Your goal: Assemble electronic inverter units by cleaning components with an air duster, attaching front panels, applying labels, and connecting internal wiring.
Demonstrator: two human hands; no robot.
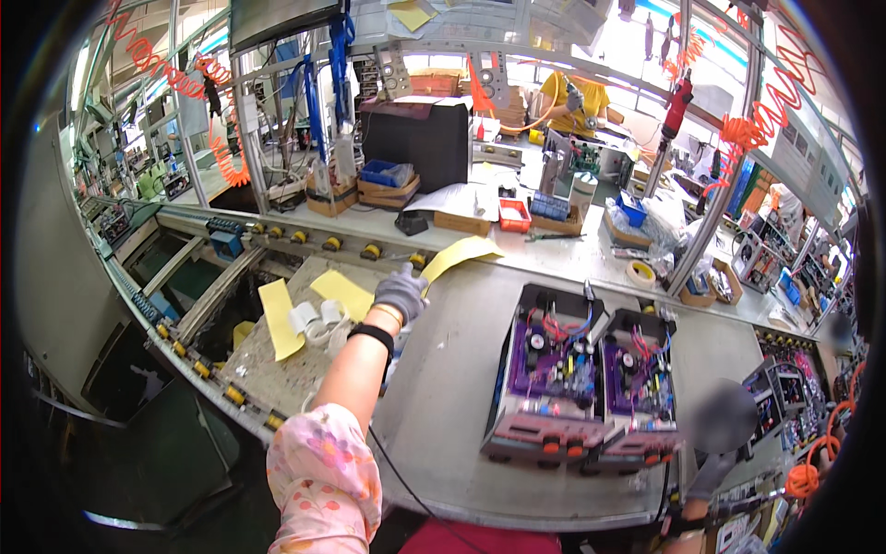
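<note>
My left hand [401, 294], in a grey glove with a black band at the wrist, reaches to the far side of the bench. Its fingers are closed on the edge of a yellow paper strip [461, 253], which curves off to the right. More yellow sheets [281, 319] and a white roll [321, 321] lie left of this hand. At the lower right is my gloved right hand [709, 476]; a blurred patch covers its fingers. Between the hands stand two open electronic units [551, 374] [639, 383] with purple boards, wires and orange knobs.
A roller conveyor frame [194, 365] runs along the left. On the shelf behind are a red bin [514, 215], a tape roll [640, 272] and cardboard trays. A red screwdriver [678, 106] hangs at the upper right. Someone in yellow [581, 106] works across the bench.
</note>
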